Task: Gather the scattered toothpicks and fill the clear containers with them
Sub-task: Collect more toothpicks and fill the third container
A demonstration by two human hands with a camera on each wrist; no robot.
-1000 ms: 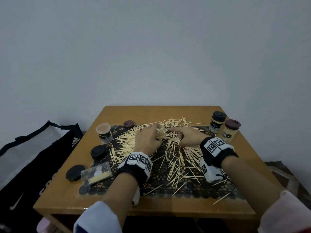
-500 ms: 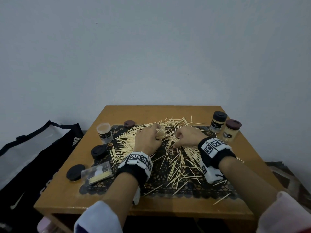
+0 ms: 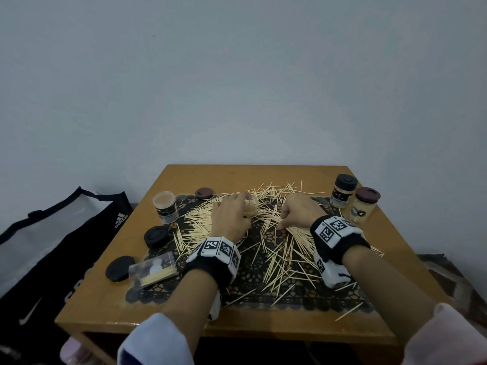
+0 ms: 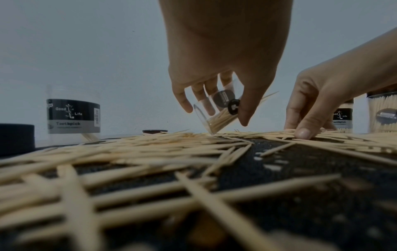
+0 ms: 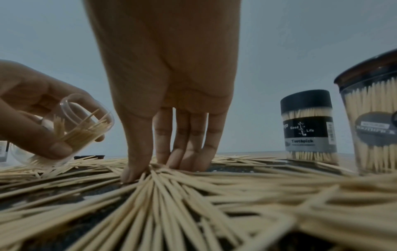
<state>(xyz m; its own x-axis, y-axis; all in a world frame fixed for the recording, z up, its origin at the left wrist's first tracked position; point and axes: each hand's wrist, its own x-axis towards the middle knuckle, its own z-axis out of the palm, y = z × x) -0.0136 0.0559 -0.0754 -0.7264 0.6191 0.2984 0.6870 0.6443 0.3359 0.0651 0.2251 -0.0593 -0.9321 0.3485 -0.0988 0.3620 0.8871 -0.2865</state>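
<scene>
At frame centre the left hand (image 4: 217,71) grips a tilted jar (image 4: 217,115), mouth toward the right hand (image 5: 169,129), whose fingers apparently pinch toothpicks (image 5: 163,190) off the mat, seemingly for easy loading.

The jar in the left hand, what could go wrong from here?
The jar is tilted with its mouth open, so the toothpicks already inside could slide out. The right hand is pressing down on a bunch of loose toothpicks; some may drop on the way to the jar or roll off the table.
</scene>
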